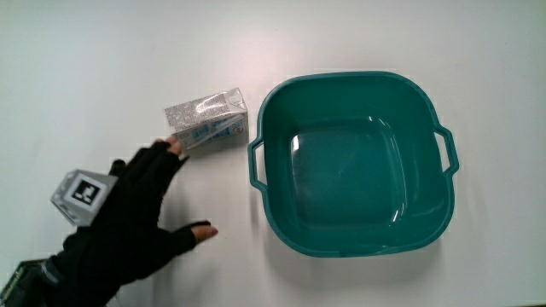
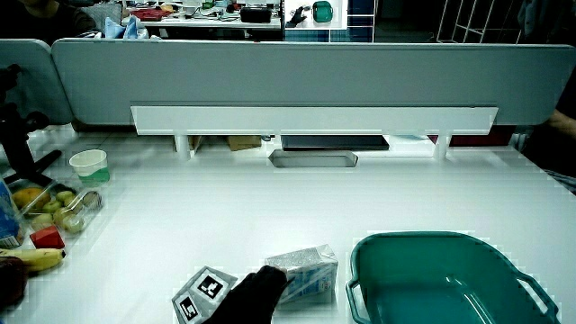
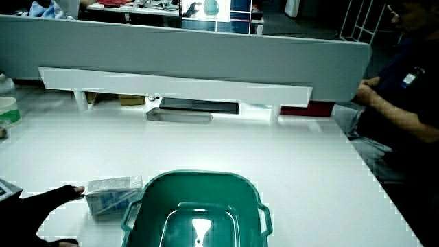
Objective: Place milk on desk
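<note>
A small milk carton (image 1: 207, 118) lies on its side on the white table, beside the teal basin (image 1: 281, 94); it also shows in both side views (image 2: 304, 270) (image 3: 112, 194). The gloved hand (image 1: 136, 209) rests nearer to the person than the carton, fingers spread and holding nothing. One fingertip (image 1: 176, 146) reaches the carton's near end; whether it touches is unclear. The patterned cube (image 1: 81, 194) sits on the hand's back. The basin holds nothing.
The teal basin (image 2: 396, 247) has two side handles (image 1: 445, 152). In a side view, a tray of fruit (image 2: 56, 209), a banana (image 2: 31, 259) and a small white cup (image 2: 89, 164) stand at the table's edge. A low partition (image 3: 206, 44) closes the table.
</note>
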Motion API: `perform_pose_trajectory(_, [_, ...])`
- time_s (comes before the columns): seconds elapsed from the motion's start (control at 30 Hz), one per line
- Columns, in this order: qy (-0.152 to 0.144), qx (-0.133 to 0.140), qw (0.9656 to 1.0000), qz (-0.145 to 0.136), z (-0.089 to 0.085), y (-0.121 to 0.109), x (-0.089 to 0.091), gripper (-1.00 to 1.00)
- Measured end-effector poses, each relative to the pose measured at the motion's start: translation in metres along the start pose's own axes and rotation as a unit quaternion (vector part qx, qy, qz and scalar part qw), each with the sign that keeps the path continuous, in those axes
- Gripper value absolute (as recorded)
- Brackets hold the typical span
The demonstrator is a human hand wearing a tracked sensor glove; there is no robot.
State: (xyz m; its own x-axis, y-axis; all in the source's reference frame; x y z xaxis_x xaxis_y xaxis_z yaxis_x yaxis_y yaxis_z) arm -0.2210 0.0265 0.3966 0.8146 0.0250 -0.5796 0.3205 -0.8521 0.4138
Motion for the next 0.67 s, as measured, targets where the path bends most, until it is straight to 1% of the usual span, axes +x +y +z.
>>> perform_pose_trajectory(0.03, [-0.001, -0.008, 0.9999, 0.006, -0.002, -0.002, 0.003, -1.00])
perform_pose_trajectory(0.07, [-0.022, -0.026, 0.9989, 0.033, -0.004, -0.005, 0.005, -1.00])
perform_pose_trajectory(0.1, [-0.043, -0.044, 0.9962, 0.061, -0.005, -0.007, 0.007, -1.00])
perform_pose_trajectory(0.13, [-0.049, -0.030, 0.9981, 0.020, -0.009, -0.007, 0.004, -1.00])
perform_pose_trajectory(0.17, [-0.027, -0.016, 0.9992, -0.026, -0.013, -0.006, 0.000, -1.00])
perform_pose_trajectory(0.23, [-0.003, -0.019, 0.9991, -0.038, -0.017, -0.008, 0.001, -1.00])
perform_pose_trajectory(0.27, [-0.131, -0.042, 0.9900, -0.032, -0.028, -0.007, -0.007, -1.00])
perform_pose_trajectory(0.3, [-0.104, -0.057, 0.9929, -0.006, -0.028, -0.008, -0.003, -1.00])
perform_pose_trajectory(0.33, [-0.102, -0.075, 0.9914, 0.035, -0.025, -0.011, 0.005, -1.00])
perform_pose_trajectory(0.37, [-0.101, -0.081, 0.9907, 0.042, -0.025, -0.012, 0.006, -1.00])
perform_pose_trajectory(0.43, [-0.102, -0.082, 0.9902, 0.047, -0.025, -0.013, 0.007, -1.00])
perform_pose_trajectory(0.47, [-0.107, -0.082, 0.9899, 0.044, -0.026, -0.013, 0.007, -1.00])
perform_pose_trajectory(0.5, [-0.104, -0.083, 0.9902, 0.045, -0.025, -0.014, 0.008, -1.00])
perform_pose_trajectory(0.53, [-0.117, -0.085, 0.9882, 0.051, -0.025, -0.014, 0.008, -1.00])
perform_pose_trajectory(0.57, [-0.109, -0.080, 0.9899, 0.043, -0.025, -0.013, 0.008, -1.00])
perform_pose_trajectory(0.6, [-0.114, -0.077, 0.9898, 0.040, -0.025, -0.013, 0.006, -1.00])
perform_pose_trajectory(0.63, [-0.112, -0.072, 0.9905, 0.032, -0.025, -0.013, 0.005, -1.00])
perform_pose_trajectory(0.67, [-0.107, -0.073, 0.9908, 0.040, -0.023, -0.013, 0.006, -1.00])
